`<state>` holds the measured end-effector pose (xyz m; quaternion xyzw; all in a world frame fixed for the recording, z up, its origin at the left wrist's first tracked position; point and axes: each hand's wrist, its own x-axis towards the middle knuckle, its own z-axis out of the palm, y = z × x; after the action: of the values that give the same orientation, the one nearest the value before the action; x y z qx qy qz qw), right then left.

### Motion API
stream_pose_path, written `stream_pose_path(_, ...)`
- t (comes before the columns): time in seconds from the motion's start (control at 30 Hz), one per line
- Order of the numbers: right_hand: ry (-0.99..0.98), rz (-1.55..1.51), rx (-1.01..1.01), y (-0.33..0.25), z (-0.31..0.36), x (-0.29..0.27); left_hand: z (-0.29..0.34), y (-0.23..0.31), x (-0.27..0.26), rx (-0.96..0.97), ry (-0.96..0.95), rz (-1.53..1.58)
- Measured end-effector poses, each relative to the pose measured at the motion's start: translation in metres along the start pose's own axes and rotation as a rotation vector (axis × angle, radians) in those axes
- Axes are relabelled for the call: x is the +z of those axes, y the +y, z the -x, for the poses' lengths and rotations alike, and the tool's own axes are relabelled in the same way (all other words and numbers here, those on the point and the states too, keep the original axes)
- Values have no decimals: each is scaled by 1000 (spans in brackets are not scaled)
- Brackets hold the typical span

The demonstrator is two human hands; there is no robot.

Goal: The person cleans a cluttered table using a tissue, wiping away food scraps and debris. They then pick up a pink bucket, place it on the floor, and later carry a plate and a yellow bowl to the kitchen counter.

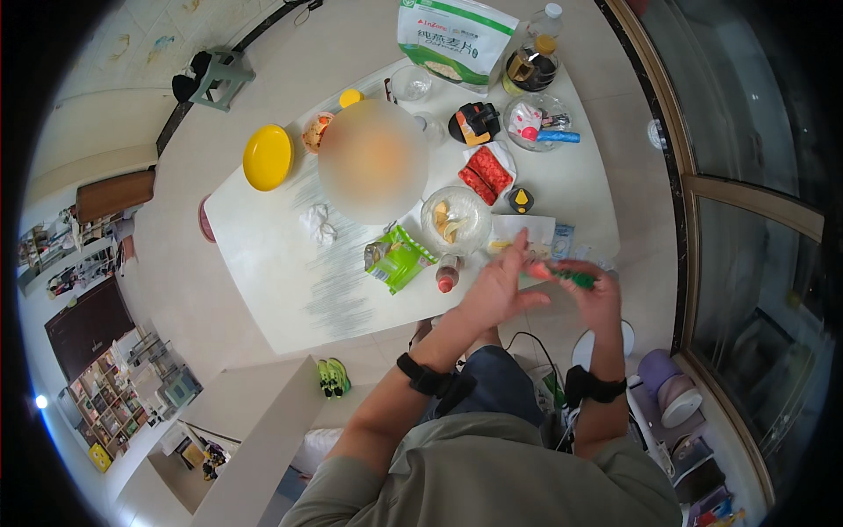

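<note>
- Right hand (601, 295): fingers closed around the green end of a small red-and-green item (564, 275); item blurred, exact kind can't be told.
- Item is held above the near right edge of the white desk (272, 263), red end pointing at the left hand.
- Left hand (500, 285): fingers extended, thumb spread apart, grasping nothing visible; just beside the red end, touching or not can't be told.
- Beyond the hands: white paper (534, 228), partly covered by left fingers.
- Left of the paper: clear bowl (430, 230) with yellowish pieces (452, 227) inside.
- Near desk edge: small bottle with red cap (448, 279); green snack bag (399, 262) to its left.
- Behind the paper: red packet (488, 174) and small black-and-yellow object (521, 200).
- Far left: yellow plate (268, 158); crumpled tissue (318, 225) nearer.
- Back: large white-and-green bag (457, 39), upright, beside bottles (533, 66).
</note>
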<state>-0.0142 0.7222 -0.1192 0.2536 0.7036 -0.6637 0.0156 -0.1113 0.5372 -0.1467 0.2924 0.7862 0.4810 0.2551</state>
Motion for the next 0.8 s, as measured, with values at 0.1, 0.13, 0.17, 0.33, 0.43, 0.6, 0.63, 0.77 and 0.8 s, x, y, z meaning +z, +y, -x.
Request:
stream_pose_path(0.1, 237, 149, 77, -7, -29, -12, 13, -47, -13, -224, 100, -195)
stream_pose_path(0.13, 319, 98, 32, 12, -44, -18, 22, -71, -19, -343, 118, -252)
stream_pose_path(0.17, 400, 47, -11, 39, -60, -24, 33, -94, -26, -406, 189, -265)
stream_pose_path(0.33, 504, -343, -121, 113, -146, -18, 58, -130, -73, -680, 126, -239)
stream_pose_path(0.43, 434, -123, -55, 156, -172, -26, 68, -129, -76, -749, 143, -200)
stream_pose_path(0.6, 495, 138, -45, 144, -171, -21, 81, -122, -60, -786, 107, -69)
stream_pose_path(0.63, 518, 256, -52, 151, -159, -19, 80, -116, -55, -798, 87, -54)
stream_pose_path(0.77, 314, 609, 263, 197, -88, -3, 88, -106, -32, -713, 66, -88)
stream_pose_path(0.8, 274, 633, 355, 213, -72, 4, 85, -97, -30, -650, 64, -145)
